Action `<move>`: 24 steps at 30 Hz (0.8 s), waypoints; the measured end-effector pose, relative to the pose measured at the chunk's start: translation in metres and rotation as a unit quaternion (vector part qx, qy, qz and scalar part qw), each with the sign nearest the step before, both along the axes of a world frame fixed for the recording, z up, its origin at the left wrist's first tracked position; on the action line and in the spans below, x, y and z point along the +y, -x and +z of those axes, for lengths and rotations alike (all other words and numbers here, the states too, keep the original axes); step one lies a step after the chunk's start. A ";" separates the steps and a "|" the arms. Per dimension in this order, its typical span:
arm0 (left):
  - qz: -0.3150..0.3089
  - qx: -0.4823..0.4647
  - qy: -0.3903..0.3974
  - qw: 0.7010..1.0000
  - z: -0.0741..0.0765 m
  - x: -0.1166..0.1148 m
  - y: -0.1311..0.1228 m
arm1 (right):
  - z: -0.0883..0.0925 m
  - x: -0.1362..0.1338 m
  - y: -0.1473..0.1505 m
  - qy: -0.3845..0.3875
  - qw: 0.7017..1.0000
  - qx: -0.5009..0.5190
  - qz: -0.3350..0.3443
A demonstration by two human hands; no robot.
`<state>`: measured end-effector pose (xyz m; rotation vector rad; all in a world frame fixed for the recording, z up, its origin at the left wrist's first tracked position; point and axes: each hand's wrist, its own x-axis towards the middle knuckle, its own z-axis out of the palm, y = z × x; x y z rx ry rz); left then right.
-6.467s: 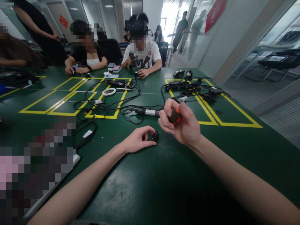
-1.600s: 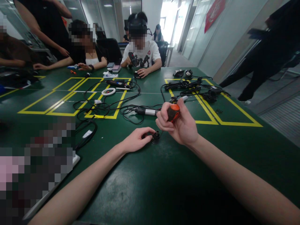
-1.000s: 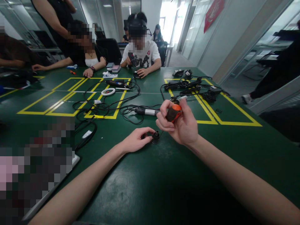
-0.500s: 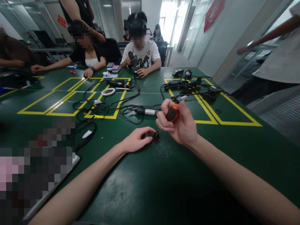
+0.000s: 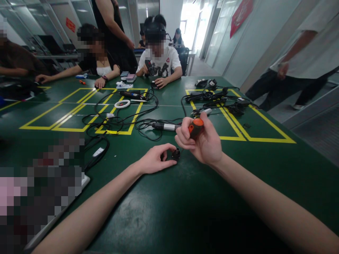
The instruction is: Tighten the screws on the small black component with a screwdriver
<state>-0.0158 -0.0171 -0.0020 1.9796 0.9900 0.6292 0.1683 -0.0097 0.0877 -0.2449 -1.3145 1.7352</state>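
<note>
My left hand [image 5: 155, 159] rests on the green table, its thumb and fingers curved around a small black round part [image 5: 176, 154]. A short metallic-looking stub sticks up from the top of that part. Just to the right and higher, my right hand [image 5: 208, 143] is closed around the black and orange handle of a screwdriver [image 5: 196, 127]. The handle's orange end faces up toward me. The screwdriver's shaft is hidden or too thin to make out.
A black and silver cylindrical tool [image 5: 165, 127] with coiled cable lies behind my hands. Black cables [image 5: 212, 97] pile up at the back right, and a white ring [image 5: 122, 104] lies farther left. Across the table a person [image 5: 159, 58] holds a drill-like tool.
My right hand has tilted the screwdriver handle, so its orange end shows more. My left thumb has slid right along the part's near side. Standing people in the background have moved.
</note>
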 end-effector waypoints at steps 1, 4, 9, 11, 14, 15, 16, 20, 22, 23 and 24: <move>0.002 0.001 0.000 1.000 0.000 0.000 0.000 | -0.001 0.000 0.000 -0.001 1.000 0.004 0.003; 0.003 0.000 -0.001 1.000 0.000 0.001 -0.001 | -0.003 0.000 -0.001 -0.005 1.000 0.021 0.003; 0.003 0.002 -0.004 1.000 0.002 0.000 -0.001 | -0.004 0.000 -0.002 -0.013 1.000 0.024 -0.009; 0.001 0.003 0.000 1.000 0.004 0.000 -0.001 | -0.003 0.001 -0.003 -0.020 1.000 0.021 -0.012; -0.003 0.002 0.005 1.000 0.004 0.000 -0.001 | -0.001 0.002 -0.003 -0.022 1.000 0.012 -0.012; -0.003 0.001 0.007 1.000 0.004 0.000 -0.001 | -0.001 0.002 -0.002 -0.019 1.000 0.008 -0.011; -0.002 -0.001 0.008 1.000 0.003 0.000 -0.001 | -0.001 0.002 -0.002 -0.015 1.000 0.005 -0.011; 0.004 -0.006 0.013 1.000 0.001 0.000 -0.002 | 0.000 0.002 -0.002 -0.001 1.000 -0.002 -0.002; 0.005 -0.006 0.015 1.000 0.001 0.000 -0.002 | -0.001 0.001 -0.002 0.004 1.000 0.003 0.000; 0.004 -0.006 0.016 1.000 0.001 0.000 -0.002 | -0.002 0.001 -0.003 0.006 1.000 0.008 -0.001; 0.003 -0.006 0.016 1.000 0.002 0.000 -0.002 | -0.002 0.001 -0.003 0.008 1.000 0.013 -0.004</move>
